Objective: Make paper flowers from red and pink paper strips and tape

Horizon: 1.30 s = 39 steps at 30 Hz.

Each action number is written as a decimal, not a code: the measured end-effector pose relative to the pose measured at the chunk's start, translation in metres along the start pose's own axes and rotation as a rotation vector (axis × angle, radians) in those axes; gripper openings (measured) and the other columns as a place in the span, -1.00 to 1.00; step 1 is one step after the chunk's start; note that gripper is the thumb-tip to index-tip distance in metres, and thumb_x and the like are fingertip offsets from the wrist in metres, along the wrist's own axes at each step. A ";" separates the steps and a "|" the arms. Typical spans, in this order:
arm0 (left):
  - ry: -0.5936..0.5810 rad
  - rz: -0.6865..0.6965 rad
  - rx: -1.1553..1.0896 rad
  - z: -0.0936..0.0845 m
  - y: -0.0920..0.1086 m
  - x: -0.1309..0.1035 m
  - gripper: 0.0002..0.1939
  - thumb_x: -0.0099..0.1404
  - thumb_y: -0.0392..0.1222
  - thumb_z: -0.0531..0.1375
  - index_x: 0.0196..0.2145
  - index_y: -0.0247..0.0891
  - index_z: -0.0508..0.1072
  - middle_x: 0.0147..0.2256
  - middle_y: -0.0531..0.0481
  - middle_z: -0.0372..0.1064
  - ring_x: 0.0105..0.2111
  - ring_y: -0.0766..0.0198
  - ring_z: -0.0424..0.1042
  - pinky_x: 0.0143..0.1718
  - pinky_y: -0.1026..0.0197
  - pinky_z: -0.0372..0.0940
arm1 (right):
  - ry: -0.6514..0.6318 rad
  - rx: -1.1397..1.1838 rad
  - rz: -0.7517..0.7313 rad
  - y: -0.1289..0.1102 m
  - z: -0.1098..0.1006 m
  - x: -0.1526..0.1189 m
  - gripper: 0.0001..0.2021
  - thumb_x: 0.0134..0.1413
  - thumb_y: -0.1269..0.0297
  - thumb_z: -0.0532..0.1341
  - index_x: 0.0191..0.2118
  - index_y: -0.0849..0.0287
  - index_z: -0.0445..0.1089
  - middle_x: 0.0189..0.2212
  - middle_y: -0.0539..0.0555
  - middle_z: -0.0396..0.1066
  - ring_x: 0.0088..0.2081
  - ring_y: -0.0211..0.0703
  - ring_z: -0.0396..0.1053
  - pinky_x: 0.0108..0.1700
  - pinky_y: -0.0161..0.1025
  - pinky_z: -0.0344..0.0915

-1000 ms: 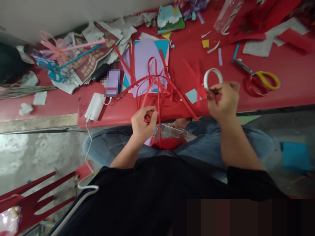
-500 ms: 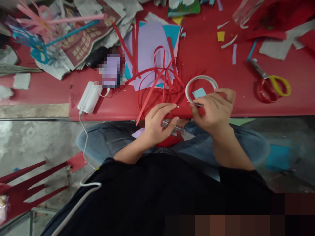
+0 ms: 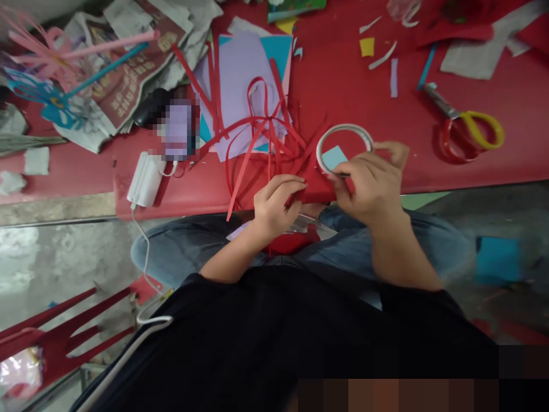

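My right hand (image 3: 375,183) grips a roll of tape (image 3: 321,150) by its near right edge, with the ring tilted above the red table. Through the ring shows a small light-blue paper square (image 3: 335,157). To its left, my left hand (image 3: 277,206) is closed, thumb curled toward the fingertips at the table's front edge. Whatever those fingers hold is hidden. Just beyond it lies a looped bow of thin red paper strips (image 3: 269,118), one strip running down behind the hand. Under the bow are purple paper sheets (image 3: 240,74) over blue ones.
Scissors with red and yellow handles (image 3: 465,129) lie at the right. On the left are a white power bank (image 3: 146,180) with a cable, a blurred-out phone (image 3: 178,129), newspaper (image 3: 124,74) and a blue paper flower (image 3: 55,103). Paper scraps (image 3: 366,47) are scattered at the back.
My left thumb and fingers have drawn together from a wider gap. My right hand keeps hold of the tape roll. The whole view has shifted and turned slightly.
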<state>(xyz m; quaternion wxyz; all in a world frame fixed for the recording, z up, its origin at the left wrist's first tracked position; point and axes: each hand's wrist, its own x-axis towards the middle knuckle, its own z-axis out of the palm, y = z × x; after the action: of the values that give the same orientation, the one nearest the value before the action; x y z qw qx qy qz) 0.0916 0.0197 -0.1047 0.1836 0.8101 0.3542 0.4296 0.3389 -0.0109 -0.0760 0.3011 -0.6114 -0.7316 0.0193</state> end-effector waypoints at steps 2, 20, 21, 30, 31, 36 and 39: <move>-0.085 -0.001 0.048 0.004 -0.002 0.001 -0.75 0.56 -0.34 0.16 0.03 -0.13 0.60 0.05 -0.13 0.66 0.07 0.13 0.67 0.13 0.01 0.62 | 0.062 0.010 0.049 0.021 -0.004 -0.001 -0.75 0.52 -0.05 0.17 -0.12 -0.05 0.48 -0.25 0.02 0.65 -0.16 0.09 0.57 0.38 0.36 0.28; -0.201 -0.689 0.265 -0.036 0.006 -0.102 -0.53 0.43 0.00 0.37 0.17 -0.15 0.36 -0.16 -0.10 0.70 -0.24 0.03 0.72 -0.19 0.04 0.50 | -0.257 0.417 -0.321 -0.027 0.087 -0.019 -0.56 0.37 0.45 0.11 0.27 0.05 0.43 0.19 0.21 0.69 0.39 0.27 0.51 0.51 0.46 0.11; -0.206 -0.721 0.165 -0.035 0.003 -0.106 -0.49 0.43 -0.01 0.37 0.21 -0.15 0.33 -0.21 -0.06 0.70 -0.30 0.07 0.71 -0.22 0.07 0.49 | -0.250 0.406 -0.335 -0.026 0.086 -0.020 -0.58 0.37 0.45 0.12 0.24 0.04 0.44 0.21 0.21 0.68 0.38 0.25 0.52 0.51 0.46 0.12; 0.001 -0.446 0.038 -0.042 -0.013 -0.093 -0.50 0.53 -0.04 0.25 0.36 -0.15 0.40 -0.40 0.10 0.52 -0.48 0.28 0.50 -0.38 0.18 0.38 | 0.196 0.370 -0.159 0.035 0.055 -0.015 -0.76 0.56 0.02 0.07 0.06 -0.02 0.38 0.09 0.27 0.68 0.13 0.24 0.57 0.29 0.38 0.41; 0.011 -0.432 0.038 -0.048 -0.013 -0.086 -0.49 0.54 -0.01 0.26 0.36 -0.13 0.42 -0.40 0.10 0.51 -0.50 0.31 0.46 -0.41 0.19 0.35 | 0.234 0.360 -0.117 0.042 0.053 -0.015 -0.72 0.55 -0.03 0.07 0.08 -0.01 0.39 0.08 0.28 0.68 0.12 0.26 0.56 0.24 0.35 0.45; 0.048 -0.407 0.046 -0.086 -0.007 -0.043 -0.47 0.59 0.05 0.26 0.42 -0.08 0.44 -0.34 0.08 0.55 -0.49 0.36 0.39 -0.42 0.20 0.36 | 0.205 0.371 -0.110 0.048 0.057 -0.015 -0.68 0.57 -0.10 0.06 0.01 0.00 0.39 0.04 0.28 0.68 0.07 0.23 0.59 0.16 0.27 0.50; 0.045 -0.374 0.084 -0.114 -0.002 -0.014 -0.46 0.58 0.05 0.28 0.42 -0.08 0.46 -0.30 0.05 0.57 -0.44 0.34 0.46 -0.40 0.18 0.38 | 0.146 0.416 -0.160 0.044 0.059 -0.015 -0.75 0.58 -0.04 0.09 -0.05 -0.03 0.36 0.08 0.23 0.71 0.04 0.18 0.63 0.19 0.27 0.49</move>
<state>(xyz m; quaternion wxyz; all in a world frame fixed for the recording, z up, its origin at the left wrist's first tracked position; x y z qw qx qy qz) -0.0087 0.0102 -0.0497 0.2184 0.7273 0.5203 0.3906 0.3511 0.0065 -0.1483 0.4735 -0.4758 -0.7343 0.1013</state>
